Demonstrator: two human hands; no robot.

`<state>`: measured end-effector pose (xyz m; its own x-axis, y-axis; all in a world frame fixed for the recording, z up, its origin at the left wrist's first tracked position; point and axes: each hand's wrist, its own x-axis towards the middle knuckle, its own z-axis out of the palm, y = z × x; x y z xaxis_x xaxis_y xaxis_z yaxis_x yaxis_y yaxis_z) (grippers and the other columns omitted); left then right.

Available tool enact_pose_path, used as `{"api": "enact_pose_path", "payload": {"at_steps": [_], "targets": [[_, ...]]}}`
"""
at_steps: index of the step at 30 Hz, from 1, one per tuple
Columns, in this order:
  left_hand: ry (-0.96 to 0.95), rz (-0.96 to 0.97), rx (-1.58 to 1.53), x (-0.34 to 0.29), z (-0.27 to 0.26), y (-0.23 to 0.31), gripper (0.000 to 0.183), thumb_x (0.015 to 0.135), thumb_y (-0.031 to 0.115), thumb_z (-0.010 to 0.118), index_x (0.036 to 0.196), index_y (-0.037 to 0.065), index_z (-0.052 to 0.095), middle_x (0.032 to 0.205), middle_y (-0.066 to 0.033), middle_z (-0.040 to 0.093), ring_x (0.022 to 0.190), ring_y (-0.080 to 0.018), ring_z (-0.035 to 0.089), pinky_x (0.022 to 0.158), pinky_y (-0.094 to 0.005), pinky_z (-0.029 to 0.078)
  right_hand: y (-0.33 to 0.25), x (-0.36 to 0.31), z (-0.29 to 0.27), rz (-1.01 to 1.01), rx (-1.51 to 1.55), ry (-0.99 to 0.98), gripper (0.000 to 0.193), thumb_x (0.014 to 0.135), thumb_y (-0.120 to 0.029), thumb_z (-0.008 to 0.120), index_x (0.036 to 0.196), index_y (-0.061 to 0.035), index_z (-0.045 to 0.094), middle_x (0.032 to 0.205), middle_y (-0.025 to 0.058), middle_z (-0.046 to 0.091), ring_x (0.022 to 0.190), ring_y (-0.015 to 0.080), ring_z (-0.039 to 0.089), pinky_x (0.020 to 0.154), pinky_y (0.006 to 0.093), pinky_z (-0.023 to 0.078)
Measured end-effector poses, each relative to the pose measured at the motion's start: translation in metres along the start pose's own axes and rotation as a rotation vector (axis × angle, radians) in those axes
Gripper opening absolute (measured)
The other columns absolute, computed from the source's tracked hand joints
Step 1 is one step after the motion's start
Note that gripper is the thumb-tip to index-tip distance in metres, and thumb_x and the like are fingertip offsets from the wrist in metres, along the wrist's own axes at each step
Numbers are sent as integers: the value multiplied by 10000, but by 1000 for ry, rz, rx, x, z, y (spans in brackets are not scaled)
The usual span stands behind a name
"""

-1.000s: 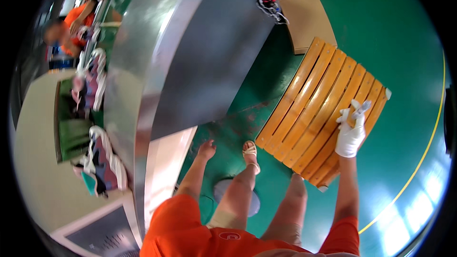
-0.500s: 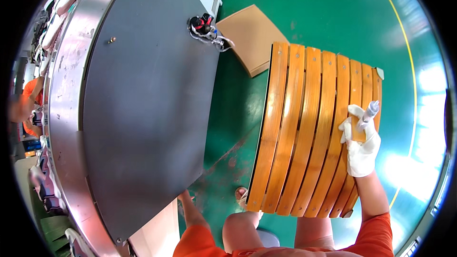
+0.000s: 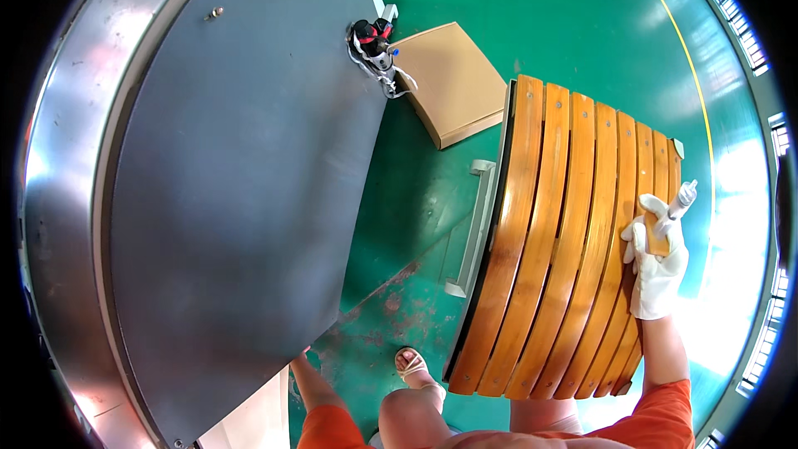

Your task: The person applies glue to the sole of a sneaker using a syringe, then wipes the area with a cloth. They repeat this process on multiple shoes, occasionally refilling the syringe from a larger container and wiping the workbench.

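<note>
We stand over a green floor with a yellow line curving along its right side. To our left the biggest thing in view is a broad grey curved panel with a shiny metal rim bending round its far left edge; a small black and red fitting with pale cable sits at its upper right corner. To the right of it lies a slatted wooden pallet, orange-brown, its boards running away from us, with a pale metal handle along its left edge. Beyond it, just beside its upper left corner, a flat brown cardboard box lies on the floor.

Our right hand, in a white glove, rests on the pallet's right-hand slats, fingers closed round a small grey tube-like tool that points up and away. Our left hand is mostly hidden under the lower edge of the grey panel, so we cannot tell how it is set. A sandalled foot stands on the floor between panel and pallet.
</note>
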<state>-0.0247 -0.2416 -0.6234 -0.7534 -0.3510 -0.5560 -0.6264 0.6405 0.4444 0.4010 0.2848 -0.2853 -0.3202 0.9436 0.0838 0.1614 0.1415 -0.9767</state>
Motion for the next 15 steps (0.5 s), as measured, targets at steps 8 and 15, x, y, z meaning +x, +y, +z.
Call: {"api": "enact_pose_path", "payload": {"at_steps": [8, 15], "targets": [[65, 64, 154, -89, -25, -47, 731, 640, 174, 794, 1190, -98, 397, 1043, -239, 608, 672, -330, 684, 360, -393, 549, 4, 2, 2, -294, -696, 37, 355, 817, 63, 632, 1155, 4, 541, 1154, 146, 649, 1098, 246, 627, 884, 316, 490], [-235, 465, 598, -281, -102, 4, 894, 570, 306, 817, 1277, -54, 405, 1214, -284, 549, 1183, -442, 506, 1020, -480, 411, -42, 9, 8, -67, -529, -61, 404, 799, 5, 583, 1179, -131, 577, 992, 155, 659, 893, 361, 640, 750, 407, 515]]}}
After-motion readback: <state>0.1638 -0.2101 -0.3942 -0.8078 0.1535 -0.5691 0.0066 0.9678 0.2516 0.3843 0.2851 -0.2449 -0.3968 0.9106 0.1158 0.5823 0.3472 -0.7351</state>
